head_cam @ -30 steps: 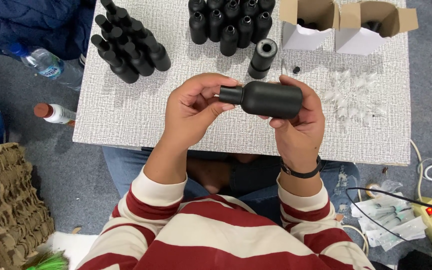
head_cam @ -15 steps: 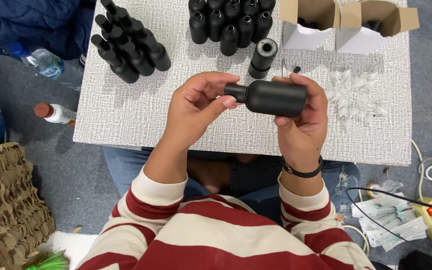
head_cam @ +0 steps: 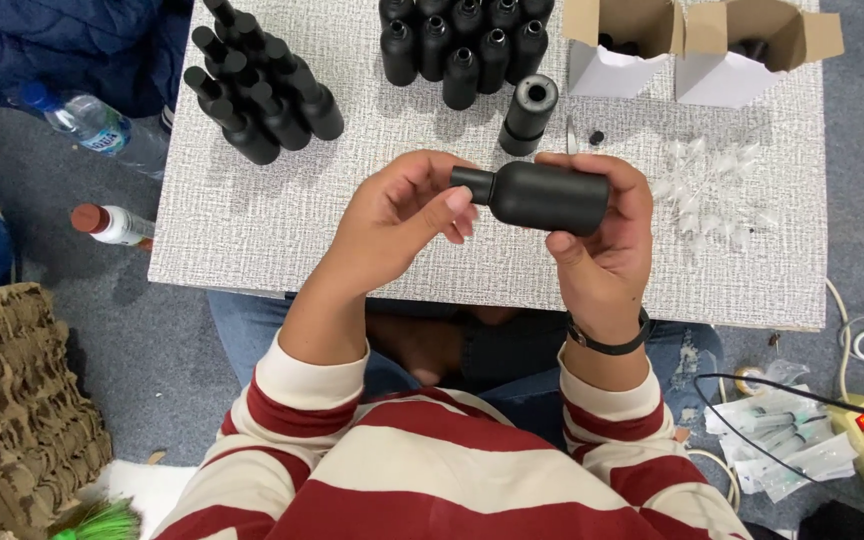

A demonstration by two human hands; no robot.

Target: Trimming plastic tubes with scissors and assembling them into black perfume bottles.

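A matte black bottle [head_cam: 542, 196] — smooth, cylindrical, with a narrow capped neck — lies on its side in the air just above the table [head_cam: 372, 240], whose top has a pale, woven-looking texture. The right hand [head_cam: 602, 250] wraps its body, fingers curled over the top, thumb beneath. The left hand [head_cam: 397, 220] pinches the cap between thumb and fingertips, wrist bent inward. Beyond stand clustered black bottles [head_cam: 462, 45], one open-necked bottle [head_cam: 530, 112] apart from them — and two open cardboard boxes [head_cam: 697, 50].
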